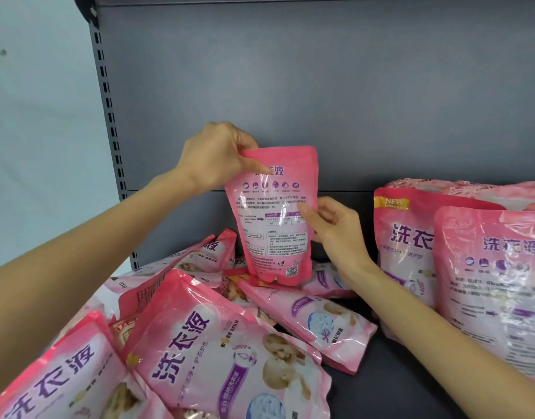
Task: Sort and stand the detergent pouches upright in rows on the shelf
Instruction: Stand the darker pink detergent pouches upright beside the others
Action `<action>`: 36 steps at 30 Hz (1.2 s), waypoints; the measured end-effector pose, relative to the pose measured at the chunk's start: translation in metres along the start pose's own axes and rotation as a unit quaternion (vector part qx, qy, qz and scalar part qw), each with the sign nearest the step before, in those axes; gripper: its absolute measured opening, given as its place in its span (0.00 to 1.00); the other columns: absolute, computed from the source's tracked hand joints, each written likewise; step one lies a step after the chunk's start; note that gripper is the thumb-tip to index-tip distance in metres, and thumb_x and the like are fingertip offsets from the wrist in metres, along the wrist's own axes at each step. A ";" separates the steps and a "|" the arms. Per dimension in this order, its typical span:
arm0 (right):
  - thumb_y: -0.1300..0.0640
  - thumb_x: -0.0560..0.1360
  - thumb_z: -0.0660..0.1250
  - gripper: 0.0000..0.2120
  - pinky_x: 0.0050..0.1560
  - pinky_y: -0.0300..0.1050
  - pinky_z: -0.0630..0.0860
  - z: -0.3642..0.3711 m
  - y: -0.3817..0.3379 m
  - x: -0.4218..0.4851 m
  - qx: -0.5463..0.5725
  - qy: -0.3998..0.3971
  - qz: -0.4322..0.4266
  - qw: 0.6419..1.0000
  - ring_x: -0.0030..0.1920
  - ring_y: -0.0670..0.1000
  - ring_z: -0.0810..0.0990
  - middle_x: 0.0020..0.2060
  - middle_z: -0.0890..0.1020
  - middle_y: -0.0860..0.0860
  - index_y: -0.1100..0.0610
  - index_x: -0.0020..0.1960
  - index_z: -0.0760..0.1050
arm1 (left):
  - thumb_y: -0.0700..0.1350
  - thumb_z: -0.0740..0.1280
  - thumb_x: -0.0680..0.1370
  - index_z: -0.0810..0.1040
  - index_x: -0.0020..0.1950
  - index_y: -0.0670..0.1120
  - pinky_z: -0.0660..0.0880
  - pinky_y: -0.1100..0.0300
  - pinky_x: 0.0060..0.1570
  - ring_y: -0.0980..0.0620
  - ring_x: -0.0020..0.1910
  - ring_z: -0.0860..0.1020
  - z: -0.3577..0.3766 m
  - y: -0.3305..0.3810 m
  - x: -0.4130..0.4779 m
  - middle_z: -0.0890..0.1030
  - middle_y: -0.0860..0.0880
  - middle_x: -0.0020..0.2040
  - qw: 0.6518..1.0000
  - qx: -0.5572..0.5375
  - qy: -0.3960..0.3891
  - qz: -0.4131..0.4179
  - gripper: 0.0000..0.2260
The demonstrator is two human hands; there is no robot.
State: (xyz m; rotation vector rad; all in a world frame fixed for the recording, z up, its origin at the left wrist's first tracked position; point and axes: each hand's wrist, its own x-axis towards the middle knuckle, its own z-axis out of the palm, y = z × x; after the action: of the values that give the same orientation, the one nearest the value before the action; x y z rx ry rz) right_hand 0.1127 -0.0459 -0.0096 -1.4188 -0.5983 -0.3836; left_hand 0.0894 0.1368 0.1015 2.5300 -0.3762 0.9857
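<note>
A pink detergent pouch [275,219] is held upright above the pile, its printed back side facing me. My left hand [215,155] pinches its top left corner. My right hand [335,228] grips its right edge, thumb on the printed face. Several pink pouches [218,343] lie flat and jumbled on the dark shelf [381,385] below and to the left. Two large pouches [486,282] stand upright at the right, one in front of the other.
The grey back panel [320,86] of the shelving rises behind the pouches. A slotted metal upright [109,116] runs down the left side, with a pale wall beyond it. A strip of bare dark shelf shows between the pile and the standing pouches.
</note>
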 end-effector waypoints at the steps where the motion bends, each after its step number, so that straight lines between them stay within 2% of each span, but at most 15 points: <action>1: 0.60 0.76 0.65 0.04 0.46 0.42 0.81 0.001 -0.002 0.002 -0.002 0.001 0.004 1.000 0.43 0.45 0.83 0.42 0.84 0.47 0.54 0.45 0.78 | 0.56 0.75 0.65 0.81 0.39 0.46 0.69 0.58 0.40 0.51 0.35 0.72 -0.002 0.002 0.002 0.78 0.51 0.32 1.000 0.002 0.007 0.001 0.15; 4: 0.59 0.77 0.64 0.04 0.43 0.39 0.80 0.002 -0.005 0.006 0.013 -0.025 0.015 0.999 0.43 0.44 0.83 0.42 0.84 0.47 0.58 0.48 0.78 | 0.56 0.75 0.66 0.82 0.39 0.48 0.71 0.58 0.42 0.52 0.37 0.75 -0.010 0.005 0.009 0.78 0.55 0.32 1.000 0.012 0.020 0.005 0.12; 10: 0.49 0.78 0.60 0.12 0.54 0.40 0.77 -0.003 0.001 0.007 -0.044 -0.051 0.054 0.996 0.50 0.43 0.82 0.46 0.84 0.46 0.54 0.50 0.80 | 0.55 0.74 0.67 0.82 0.41 0.50 0.69 0.57 0.42 0.52 0.40 0.76 -0.020 -0.012 0.011 0.79 0.54 0.36 0.997 0.051 0.056 -0.017 0.11; 13: 0.51 0.79 0.60 0.10 0.57 0.40 0.76 -0.006 0.006 0.007 -0.089 -0.086 0.074 0.990 0.52 0.42 0.81 0.49 0.84 0.46 0.53 0.52 0.79 | 0.55 0.74 0.67 0.82 0.42 0.50 0.68 0.57 0.42 0.51 0.39 0.76 -0.021 -0.019 0.009 0.78 0.54 0.35 0.996 0.060 0.063 -0.023 0.11; 15: 0.54 0.78 0.62 0.09 0.59 0.38 0.74 -0.010 0.010 0.004 -0.160 -0.129 0.060 0.977 0.54 0.42 0.80 0.52 0.83 0.46 0.52 0.55 0.78 | 0.55 0.74 0.68 0.82 0.43 0.50 0.68 0.57 0.41 0.51 0.40 0.76 -0.019 -0.024 0.007 0.78 0.54 0.36 0.995 0.074 0.062 -0.018 0.11; 18: 0.59 0.77 0.63 0.13 0.63 0.37 0.70 -0.023 0.018 -0.003 -0.314 -0.204 0.025 0.927 0.58 0.41 0.77 0.58 0.79 0.46 0.55 0.62 0.76 | 0.55 0.73 0.69 0.82 0.45 0.49 0.67 0.57 0.41 0.50 0.40 0.75 -0.017 -0.031 0.004 0.79 0.52 0.38 0.994 0.079 0.069 -0.016 0.11; 21: 0.63 0.76 0.62 0.21 0.66 0.42 0.68 -0.039 0.027 -0.013 -0.456 -0.279 0.037 0.844 0.64 0.44 0.72 0.65 0.74 0.47 0.52 0.68 0.70 | 0.56 0.73 0.69 0.82 0.44 0.49 0.67 0.57 0.41 0.49 0.41 0.75 -0.016 -0.033 0.004 0.79 0.51 0.38 0.995 0.071 0.070 -0.012 0.11; 23: 0.64 0.75 0.61 0.25 0.71 0.44 0.61 -0.043 0.029 -0.019 -0.520 -0.313 0.041 0.794 0.70 0.47 0.66 0.70 0.69 0.45 0.50 0.70 0.67 | 0.56 0.72 0.69 0.81 0.44 0.50 0.66 0.57 0.41 0.50 0.40 0.75 -0.015 -0.033 0.004 0.78 0.52 0.37 0.995 0.071 0.066 -0.008 0.11; 24: 0.64 0.75 0.61 0.26 0.72 0.40 0.56 -0.043 0.028 -0.022 -0.534 -0.321 0.043 0.781 0.71 0.47 0.63 0.71 0.66 0.44 0.50 0.71 0.66 | 0.56 0.72 0.69 0.81 0.44 0.50 0.66 0.57 0.41 0.49 0.40 0.74 -0.015 -0.033 0.005 0.78 0.52 0.37 0.995 0.072 0.067 -0.007 0.11; 26: 0.61 0.77 0.61 0.23 0.63 0.30 0.55 -0.041 0.024 -0.025 -0.538 -0.316 0.038 0.781 0.71 0.44 0.63 0.71 0.66 0.42 0.48 0.70 0.67 | 0.56 0.72 0.69 0.82 0.45 0.49 0.66 0.56 0.41 0.49 0.40 0.74 -0.014 -0.035 0.006 0.78 0.52 0.37 0.995 0.072 0.074 -0.011 0.12; 28: 0.54 0.78 0.63 0.19 0.54 0.24 0.59 -0.035 0.019 -0.026 -0.517 -0.310 0.035 0.797 0.62 0.38 0.71 0.67 0.71 0.42 0.48 0.69 0.70 | 0.55 0.73 0.69 0.82 0.46 0.48 0.67 0.56 0.41 0.49 0.41 0.74 -0.013 -0.037 0.007 0.77 0.52 0.37 0.995 0.068 0.078 -0.014 0.12; 30: 0.48 0.76 0.64 0.19 0.59 0.29 0.64 -0.026 0.017 -0.027 -0.477 -0.312 0.046 0.821 0.60 0.38 0.73 0.64 0.75 0.42 0.49 0.67 0.72 | 0.55 0.73 0.69 0.82 0.46 0.48 0.67 0.56 0.41 0.49 0.40 0.74 -0.012 -0.037 0.008 0.77 0.52 0.37 0.995 0.063 0.077 -0.013 0.12; 32: 0.45 0.75 0.64 0.20 0.66 0.41 0.67 -0.017 0.019 -0.027 -0.464 -0.322 0.049 0.823 0.64 0.43 0.72 0.64 0.76 0.43 0.49 0.66 0.73 | 0.55 0.73 0.69 0.82 0.45 0.48 0.67 0.57 0.41 0.50 0.40 0.74 -0.012 -0.036 0.009 0.77 0.52 0.36 0.995 0.059 0.075 -0.013 0.12; 33: 0.46 0.76 0.64 0.19 0.66 0.43 0.68 -0.012 0.021 -0.027 -0.461 -0.330 0.042 0.823 0.63 0.43 0.73 0.62 0.77 0.43 0.49 0.65 0.74 | 0.55 0.73 0.68 0.82 0.45 0.48 0.66 0.57 0.40 0.50 0.39 0.74 -0.012 -0.036 0.009 0.77 0.52 0.36 0.995 0.058 0.075 -0.012 0.12; 36: 0.48 0.77 0.63 0.15 0.61 0.38 0.71 0.006 0.022 -0.025 -0.442 -0.346 0.025 0.827 0.57 0.42 0.77 0.57 0.81 0.44 0.51 0.61 0.77 | 0.55 0.73 0.68 0.82 0.45 0.49 0.67 0.57 0.40 0.51 0.40 0.74 -0.014 -0.034 0.011 0.77 0.53 0.37 0.996 0.052 0.077 -0.009 0.11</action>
State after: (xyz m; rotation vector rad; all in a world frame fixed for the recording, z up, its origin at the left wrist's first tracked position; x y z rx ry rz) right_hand 0.1049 -0.0394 -0.0417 -2.5123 -1.0375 -0.0643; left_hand 0.1022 0.1723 0.1089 2.5225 -0.2612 1.2134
